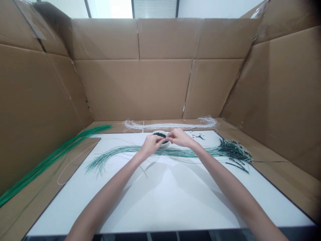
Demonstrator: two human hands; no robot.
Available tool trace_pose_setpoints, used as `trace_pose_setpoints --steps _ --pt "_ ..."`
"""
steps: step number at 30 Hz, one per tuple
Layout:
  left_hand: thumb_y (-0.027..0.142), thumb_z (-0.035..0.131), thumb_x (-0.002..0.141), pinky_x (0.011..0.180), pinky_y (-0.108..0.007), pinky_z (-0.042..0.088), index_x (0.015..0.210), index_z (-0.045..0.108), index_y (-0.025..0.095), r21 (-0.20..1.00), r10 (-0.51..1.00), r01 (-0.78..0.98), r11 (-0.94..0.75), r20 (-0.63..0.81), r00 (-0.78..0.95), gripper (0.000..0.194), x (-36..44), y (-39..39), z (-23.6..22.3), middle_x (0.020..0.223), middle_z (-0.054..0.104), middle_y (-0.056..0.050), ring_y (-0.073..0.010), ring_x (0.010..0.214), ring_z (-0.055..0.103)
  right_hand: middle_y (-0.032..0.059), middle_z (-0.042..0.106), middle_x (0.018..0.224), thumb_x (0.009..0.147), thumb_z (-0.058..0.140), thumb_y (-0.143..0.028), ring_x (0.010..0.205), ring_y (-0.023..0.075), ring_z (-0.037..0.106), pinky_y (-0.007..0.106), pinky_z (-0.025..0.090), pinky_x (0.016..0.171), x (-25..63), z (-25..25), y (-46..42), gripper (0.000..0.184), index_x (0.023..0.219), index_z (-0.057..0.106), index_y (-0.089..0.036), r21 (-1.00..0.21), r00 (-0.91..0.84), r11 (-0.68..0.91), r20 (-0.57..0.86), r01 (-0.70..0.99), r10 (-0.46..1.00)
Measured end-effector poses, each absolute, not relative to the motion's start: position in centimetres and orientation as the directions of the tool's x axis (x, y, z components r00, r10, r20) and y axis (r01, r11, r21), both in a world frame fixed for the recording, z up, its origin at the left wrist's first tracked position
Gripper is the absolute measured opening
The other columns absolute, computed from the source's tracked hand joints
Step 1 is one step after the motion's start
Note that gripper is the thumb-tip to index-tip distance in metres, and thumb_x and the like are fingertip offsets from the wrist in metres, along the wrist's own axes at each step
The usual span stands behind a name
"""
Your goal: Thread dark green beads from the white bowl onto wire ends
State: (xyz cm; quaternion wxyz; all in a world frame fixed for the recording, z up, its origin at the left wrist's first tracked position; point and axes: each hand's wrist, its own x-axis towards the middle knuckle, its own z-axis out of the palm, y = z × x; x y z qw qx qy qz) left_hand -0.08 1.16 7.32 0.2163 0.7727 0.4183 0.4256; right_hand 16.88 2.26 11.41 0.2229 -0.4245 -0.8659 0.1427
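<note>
My left hand (150, 144) and my right hand (178, 137) meet over a small white bowl (164, 145). Both are closed, thumb and fingertips pinched together and almost touching. Whatever they pinch is too small to make out. Dark bead-like bits (159, 134) fill the bowl, partly hidden by the fingers. Beneath my wrists a bundle of thin green wires (175, 152) runs across the white board; its right end (232, 149) is thick with dark beads and pale wire tips.
Loose dark beads (200, 136) lie on the white board (160, 201) right of the bowl. White wires (170, 126) stretch along the back. Long green strands (57, 152) lie at the left, near a looped white wire (65, 167). Cardboard walls (135, 90) enclose the back and sides.
</note>
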Motion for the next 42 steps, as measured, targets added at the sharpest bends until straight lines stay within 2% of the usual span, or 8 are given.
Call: trace_pose_setpoints --steps 6,11,14,19,25,34,37,42 --pt "0.031 0.051 0.074 0.055 -0.021 0.041 0.080 0.069 0.018 0.771 0.861 0.389 -0.504 0.416 0.292 0.023 -0.1 1.2 7.4 0.069 0.066 -0.003 -0.0143 0.057 0.058 0.0006 0.058 0.049 0.072 0.050 -0.028 0.046 0.0096 0.046 0.021 0.032 0.047 17.0 11.7 2.1 0.025 0.058 0.065 -0.013 -0.587 -0.491 0.547 0.272 0.596 0.828" --pt "0.030 0.050 0.075 0.053 -0.020 0.042 0.078 0.069 0.014 0.785 0.877 0.394 -0.478 0.410 0.249 0.025 -0.2 0.9 8.4 0.066 0.065 -0.003 -0.0126 0.054 0.057 0.0026 0.057 0.059 0.073 0.051 -0.038 0.052 0.0093 0.047 0.021 0.036 0.049 17.6 11.7 2.8 0.030 0.069 0.065 -0.012 -0.869 -0.474 0.379 0.201 0.317 0.857" --pt "0.030 0.051 0.075 0.055 -0.020 0.044 0.079 0.069 0.014 0.808 0.879 0.353 -0.472 0.403 0.253 0.025 -0.2 0.8 8.6 0.070 0.066 -0.003 -0.0123 0.056 0.057 0.0025 0.057 0.065 0.070 0.058 -0.038 0.055 0.0080 0.046 0.021 0.036 0.051 17.7 10.9 3.4 0.027 0.075 0.066 -0.013 -0.968 -0.442 0.221 0.148 0.120 0.885" --pt "0.031 0.052 0.074 0.057 -0.020 0.048 0.082 0.068 0.014 0.827 0.870 0.279 -0.488 0.435 0.234 0.025 0.0 0.7 8.6 0.078 0.067 -0.004 -0.0134 0.064 0.059 0.0004 0.056 0.063 0.060 0.070 -0.031 0.055 0.0062 0.045 0.021 0.036 0.054 16.9 9.4 3.7 0.020 0.068 0.066 -0.014 -0.991 -0.462 0.021 0.080 -0.132 0.884" --pt "0.028 0.053 0.074 0.054 -0.018 0.045 0.077 0.069 0.013 0.814 0.863 0.287 -0.506 0.483 0.150 0.022 0.2 0.1 8.9 0.071 0.066 -0.003 -0.0099 0.054 0.056 -0.0026 0.054 0.058 0.053 0.074 -0.028 0.052 0.0049 0.043 0.019 0.033 0.050 15.5 8.8 3.1 0.020 0.065 0.065 -0.016 -0.944 -0.408 -0.126 0.010 -0.305 0.913" --pt "0.032 0.052 0.075 0.054 -0.018 0.041 0.077 0.068 0.013 0.814 0.859 0.290 -0.504 0.508 0.068 0.025 0.6 -0.6 9.1 0.064 0.064 -0.001 -0.0095 0.054 0.053 -0.0003 0.059 0.060 0.051 0.074 -0.031 0.052 0.0072 0.045 0.023 0.035 0.051 14.4 9.3 2.1 0.021 0.064 0.067 -0.016 -0.962 -0.224 0.108 0.166 -0.251 0.960" --pt "0.033 0.051 0.076 0.055 -0.019 0.039 0.071 0.068 0.013 0.802 0.848 0.297 -0.518 0.528 0.052 0.027 0.6 -0.6 9.0 0.060 0.061 0.000 -0.0098 0.054 0.052 0.0029 0.063 0.064 0.054 0.072 -0.032 0.058 0.0114 0.050 0.024 0.036 0.052 14.4 9.3 1.8 0.019 0.064 0.068 -0.016 -0.953 -0.148 0.279 0.295 -0.122 0.944" --pt "0.037 0.050 0.076 0.056 -0.020 0.038 0.072 0.067 0.012 0.804 0.843 0.282 -0.524 0.537 0.033 0.030 0.6 -0.7 9.1 0.058 0.058 -0.001 -0.0103 0.055 0.051 0.0043 0.063 0.068 0.066 0.063 -0.033 0.066 0.0146 0.053 0.024 0.040 0.053 14.5 9.2 1.3 0.017 0.065 0.068 -0.017 -0.822 -0.061 0.557 0.553 0.121 0.831"
